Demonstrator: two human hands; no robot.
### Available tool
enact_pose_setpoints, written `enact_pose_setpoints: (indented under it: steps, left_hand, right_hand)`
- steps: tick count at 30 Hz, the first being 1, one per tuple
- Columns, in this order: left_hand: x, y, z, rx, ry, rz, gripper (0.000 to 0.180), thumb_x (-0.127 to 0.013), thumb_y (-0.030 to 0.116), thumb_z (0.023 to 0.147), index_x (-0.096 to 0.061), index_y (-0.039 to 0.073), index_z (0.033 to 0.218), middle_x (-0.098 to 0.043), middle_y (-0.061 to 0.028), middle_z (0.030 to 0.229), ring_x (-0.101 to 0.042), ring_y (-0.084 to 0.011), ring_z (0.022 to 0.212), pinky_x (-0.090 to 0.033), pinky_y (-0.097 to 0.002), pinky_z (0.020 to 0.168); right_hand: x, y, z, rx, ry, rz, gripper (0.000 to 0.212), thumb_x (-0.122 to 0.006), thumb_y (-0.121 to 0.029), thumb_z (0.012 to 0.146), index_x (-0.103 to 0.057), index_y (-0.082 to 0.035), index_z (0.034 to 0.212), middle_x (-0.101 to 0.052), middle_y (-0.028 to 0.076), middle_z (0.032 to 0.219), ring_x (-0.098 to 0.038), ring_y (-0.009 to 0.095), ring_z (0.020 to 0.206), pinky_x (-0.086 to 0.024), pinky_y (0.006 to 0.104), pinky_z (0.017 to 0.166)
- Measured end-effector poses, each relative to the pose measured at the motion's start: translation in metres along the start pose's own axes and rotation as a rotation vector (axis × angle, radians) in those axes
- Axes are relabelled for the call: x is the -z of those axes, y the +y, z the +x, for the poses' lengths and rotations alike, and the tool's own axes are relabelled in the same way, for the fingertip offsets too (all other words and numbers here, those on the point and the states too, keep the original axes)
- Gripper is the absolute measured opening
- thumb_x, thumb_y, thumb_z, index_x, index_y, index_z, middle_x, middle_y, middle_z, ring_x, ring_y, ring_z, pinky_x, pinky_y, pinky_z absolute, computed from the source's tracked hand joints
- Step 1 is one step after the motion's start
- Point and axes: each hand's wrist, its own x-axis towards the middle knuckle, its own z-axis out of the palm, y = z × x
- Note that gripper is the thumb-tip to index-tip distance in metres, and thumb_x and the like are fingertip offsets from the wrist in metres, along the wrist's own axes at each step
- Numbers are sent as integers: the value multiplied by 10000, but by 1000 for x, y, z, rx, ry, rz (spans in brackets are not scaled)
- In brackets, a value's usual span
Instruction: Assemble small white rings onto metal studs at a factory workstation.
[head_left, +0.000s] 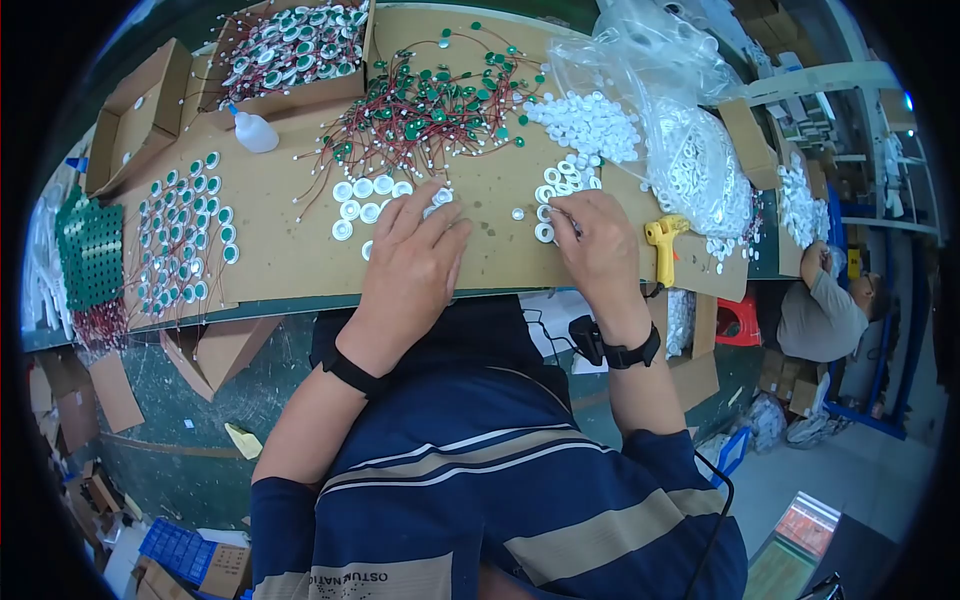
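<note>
On the cardboard-covered bench, my left hand (412, 245) reaches over a group of white plastic rings (349, 210), its fingers stretched out and touching some at the group's right end. My right hand (602, 250) is curled, thumb and forefinger together beside a second cluster of white rings (553, 176). Whatever its fingertips hold is hidden. One small white piece (517, 214) lies between the hands. Beyond them spreads a tangle of green discs with red wires (430, 110). A heap of small white caps (590, 125) is at its right.
A yellow glue gun (663, 240) and a plastic bag of white rings (700, 160) lie right. Left are rows of wired white-and-green discs (190, 225), a squeeze bottle (256, 133), a filled cardboard box (290, 90) and a green perforated stack (92, 250). Another person (825, 315) sits far right.
</note>
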Motion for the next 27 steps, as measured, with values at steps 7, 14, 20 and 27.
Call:
enact_pose_setpoints:
  steps: [7, 14, 20, 27]
  left_hand:
    - [2, -2, 6, 4, 43, 66, 298, -849, 34, 936, -856, 43, 1234, -792, -124, 1426, -634, -395, 1538, -499, -566, 1268]
    - [-8, 17, 10, -22, 13, -16, 379, -880, 2, 915, -850, 71, 1286, -779, -115, 1465, -641, -404, 1529, -521, -568, 1249]
    - [-13, 16, 6, -56, 4, -87, 379, -853, 39, 930, -827, 44, 1307, -766, -138, 1443, -627, -399, 1530, -516, -550, 1260]
    - [-11, 15, 5, -50, 17, -115, 369, -860, 41, 942, -824, 47, 1309, -766, -133, 1429, -632, -402, 1523, -516, -550, 1257]
  right_hand:
    - [4, -7, -14, 14, -67, -30, 148, -893, -68, 976, -892, -64, 1123, -830, 112, 1074, -788, 353, 1030, -631, 466, 921]
    - [7, -22, -18, 55, -107, -100, 201, -919, -61, 949, -890, -66, 1148, -803, 104, 1099, -774, 348, 1076, -621, 467, 945]
    - [2, -20, -19, 7, -110, -77, 246, -923, -65, 956, -877, -67, 1198, -791, 104, 1112, -777, 360, 1061, -632, 481, 912]
    - [3, -15, -20, 8, -117, -62, 245, -914, -71, 973, -867, -68, 1214, -789, 112, 1133, -796, 368, 1024, -646, 485, 862]
